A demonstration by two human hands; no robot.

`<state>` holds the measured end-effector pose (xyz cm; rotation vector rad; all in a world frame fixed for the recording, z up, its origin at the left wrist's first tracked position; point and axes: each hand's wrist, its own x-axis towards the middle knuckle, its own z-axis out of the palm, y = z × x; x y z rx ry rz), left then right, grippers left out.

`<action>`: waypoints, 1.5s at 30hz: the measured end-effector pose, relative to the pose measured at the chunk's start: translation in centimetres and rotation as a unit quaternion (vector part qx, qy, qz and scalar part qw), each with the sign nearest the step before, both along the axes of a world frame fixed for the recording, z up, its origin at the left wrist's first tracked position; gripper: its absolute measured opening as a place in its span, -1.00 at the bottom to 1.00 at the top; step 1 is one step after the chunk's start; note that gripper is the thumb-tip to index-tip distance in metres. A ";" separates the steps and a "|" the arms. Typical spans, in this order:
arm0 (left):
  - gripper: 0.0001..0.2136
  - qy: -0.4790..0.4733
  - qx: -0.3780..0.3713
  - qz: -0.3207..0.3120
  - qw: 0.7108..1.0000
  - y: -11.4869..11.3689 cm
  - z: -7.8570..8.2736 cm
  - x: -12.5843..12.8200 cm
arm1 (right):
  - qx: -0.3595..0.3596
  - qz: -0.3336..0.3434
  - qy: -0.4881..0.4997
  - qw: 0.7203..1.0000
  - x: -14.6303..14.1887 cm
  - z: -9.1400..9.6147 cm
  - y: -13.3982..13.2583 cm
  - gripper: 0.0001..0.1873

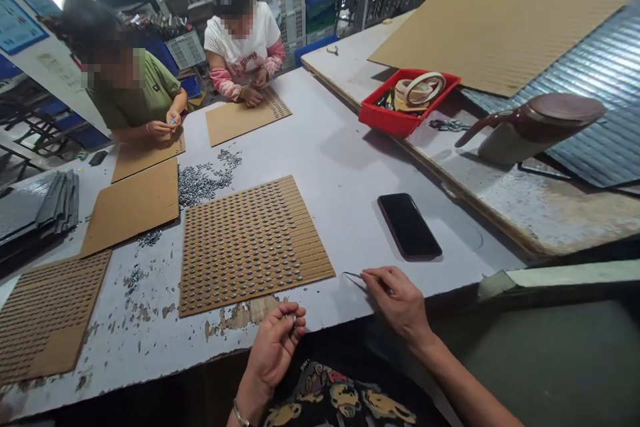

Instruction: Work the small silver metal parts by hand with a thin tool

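Note:
My left hand is turned palm up at the table's front edge. Its curled fingers close around small shiny metal pieces, mostly hidden in the palm. To the right, my right hand pinches a thin, dark, pointed tool whose tip points left, just off the cardboard's near right corner. That corrugated cardboard sheet lies in front of me. Rows of small oval metal pieces sit in it, and bare grooves run along its right side. Past its far left corner is a pile of loose metal pieces.
A phone lies right of the cardboard. Beyond it are a red bin with tape rolls and a brown-lidded jug. More cardboard sheets lie left. Two people work across the table at sheets of their own.

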<state>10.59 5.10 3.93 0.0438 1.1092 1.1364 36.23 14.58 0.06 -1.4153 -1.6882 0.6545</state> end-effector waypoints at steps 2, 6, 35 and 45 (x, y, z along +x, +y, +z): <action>-0.74 -0.010 0.008 -0.011 1.000 -0.3 -0.3 0.2 | -0.018 0.053 -0.042 0.998 0.7 -0.5 -0.4 -0.68; -0.74 -0.019 0.013 -0.016 1.000 -0.5 -0.6 0.4 | -0.043 0.132 -0.130 0.982 1.5 -0.8 -0.5 -0.71; -0.66 0.023 0.044 0.075 0.996 -3.5 2.6 -2.3 | -0.302 0.284 0.224 0.882 -13.8 4.6 -4.3 -0.69; -0.59 0.060 0.031 0.020 0.998 -2.8 3.4 -1.2 | -0.368 0.321 0.237 0.840 -12.7 6.0 -4.3 -0.63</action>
